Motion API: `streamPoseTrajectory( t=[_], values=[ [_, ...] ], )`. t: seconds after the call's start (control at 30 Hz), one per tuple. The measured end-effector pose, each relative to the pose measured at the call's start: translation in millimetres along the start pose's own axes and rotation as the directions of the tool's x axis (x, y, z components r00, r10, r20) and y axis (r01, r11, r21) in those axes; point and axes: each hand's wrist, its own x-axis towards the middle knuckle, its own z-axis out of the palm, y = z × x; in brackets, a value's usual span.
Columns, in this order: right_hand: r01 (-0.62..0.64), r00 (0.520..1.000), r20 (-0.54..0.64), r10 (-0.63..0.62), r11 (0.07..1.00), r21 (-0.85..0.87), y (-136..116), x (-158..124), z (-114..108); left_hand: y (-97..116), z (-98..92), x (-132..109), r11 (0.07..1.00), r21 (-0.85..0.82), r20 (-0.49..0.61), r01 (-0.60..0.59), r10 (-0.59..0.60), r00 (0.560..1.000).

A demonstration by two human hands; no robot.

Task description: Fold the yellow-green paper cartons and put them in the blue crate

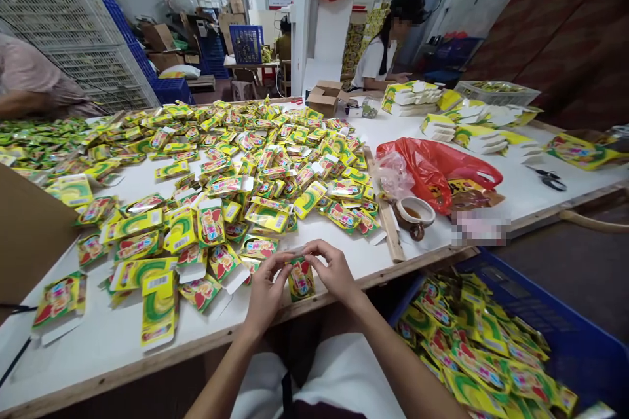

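Observation:
Between my two hands, at the front edge of the table, a small green and yellow printed packet (301, 279) hangs upright. My left hand (269, 280) pinches its upper left corner with thumb and fingers. On the other side, my right hand (330, 268) grips the upper right corner the same way. The top edge is partly hidden by my fingers. Just beyond my hands lies a big heap of yellow and green small cartons (265, 215), several with white end flaps sticking out.
A blue crate (550, 314) full of packets stands low at my right. A wooden strip (390, 229) edges the heap; past it are a cup of brown liquid (415, 211), a red plastic bag (417, 163) and scissors (549, 178). Two people sit around the table.

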Motion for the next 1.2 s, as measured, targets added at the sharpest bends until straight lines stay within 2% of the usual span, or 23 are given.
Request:
streamPoseTrajectory(
  t=[0.1, 0.23, 0.43, 0.53, 0.67, 0.77, 0.83, 0.9, 0.97, 1.03, 1.1, 1.17, 1.2],
  values=[
    [0.026, 1.000, -0.010, -0.026, 0.999, 0.033, -1, -1, 2, 0, 5.0, -1, 0.997, -0.073, -0.026, -0.013, 0.012, 1.000],
    [0.086, 0.996, 0.028, -0.086, 0.996, -0.012, -7, -7, 3, 4, 7.1, -7, 0.999, -0.018, -0.020, -0.034, 0.033, 0.999],
    [-0.027, 0.999, -0.036, 0.025, 0.997, -0.073, -16, -1, 7, 16, 10.1, -2, 0.995, -0.037, -0.077, 0.088, -0.090, 0.993],
    [-0.035, 0.999, -0.036, 0.032, 0.996, -0.078, -16, 1, 5, 15, 11.3, 1, 0.995, -0.022, -0.106, 0.102, -0.104, 0.989],
    [-0.027, 1.000, -0.015, 0.027, 0.999, -0.018, -8, -7, 6, 8, 8.0, -8, 0.997, 0.071, -0.088, -0.015, 0.022, 0.996],
    [-0.030, 1.000, -0.004, 0.030, 0.999, 0.041, -4, -15, 11, 7, 0.2, -15, 0.975, 0.174, 0.000, -0.137, 0.139, 0.990],
    [-0.006, 1.000, -0.025, 0.007, 1.000, 0.019, -9, -21, 6, 8, -7.8, -14, 0.947, 0.254, 0.058, -0.195, 0.186, 0.981],
    [0.001, 0.995, -0.104, -0.009, 0.997, -0.078, -19, -29, -18, 7, -18.3, -6, 0.890, 0.389, 0.113, -0.239, 0.211, 0.971],
    [-0.074, 0.978, -0.210, 0.018, 0.963, -0.259, -33, -43, -61, 5, -30.3, 6, 0.775, 0.575, 0.182, -0.263, 0.192, 0.964],
    [-0.213, 0.961, -0.262, 0.086, 0.834, -0.509, -44, -61, -117, 0, -41.7, 21, 0.614, 0.736, 0.261, -0.287, 0.133, 0.956],
    [-0.253, 0.964, -0.235, 0.121, 0.681, -0.687, -50, -79, -164, -4, -50.0, 36, 0.488, 0.813, 0.325, -0.316, 0.069, 0.943],
    [-0.272, 0.962, -0.217, 0.165, 0.634, -0.723, -52, -92, -186, -5, -53.9, 50, 0.436, 0.835, 0.364, -0.337, 0.023, 0.931],
    [-0.284, 0.959, -0.208, 0.194, 0.657, -0.698, -51, -95, -184, -4, -54.3, 56, 0.433, 0.834, 0.376, -0.342, 0.007, 0.927]
  ],
)
